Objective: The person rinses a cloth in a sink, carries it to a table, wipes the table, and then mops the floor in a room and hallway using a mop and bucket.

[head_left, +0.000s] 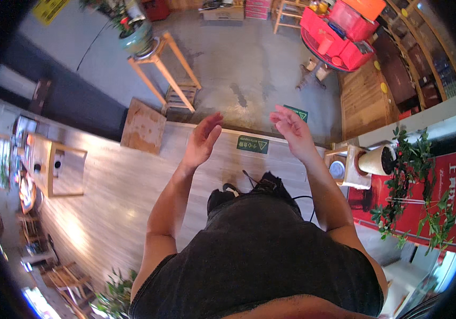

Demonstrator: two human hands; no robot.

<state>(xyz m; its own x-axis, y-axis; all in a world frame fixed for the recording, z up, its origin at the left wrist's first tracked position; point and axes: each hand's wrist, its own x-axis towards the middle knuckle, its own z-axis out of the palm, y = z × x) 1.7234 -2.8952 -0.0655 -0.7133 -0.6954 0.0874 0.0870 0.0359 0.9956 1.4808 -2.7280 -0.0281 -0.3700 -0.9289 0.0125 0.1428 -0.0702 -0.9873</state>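
Both hands are raised in front of me, apart from each other, with nothing in either. My left hand [204,139] has its fingers stretched out and the thumb held a little away. My right hand [293,130] is likewise open, fingers extended and slightly curved. Between and below them, a green floor sticker [253,144] lies by the doorway threshold. A second green sticker [297,112] shows partly behind my right hand. Neither hand touches anything.
Ahead on the left, a tall wooden stand [164,69] bears a teal flowerpot [136,42], with a stained board [144,125] beside it. A round table with red containers [339,37] stands far right. Nearer on the right are a potted plant [377,160] and a red banner [454,196].
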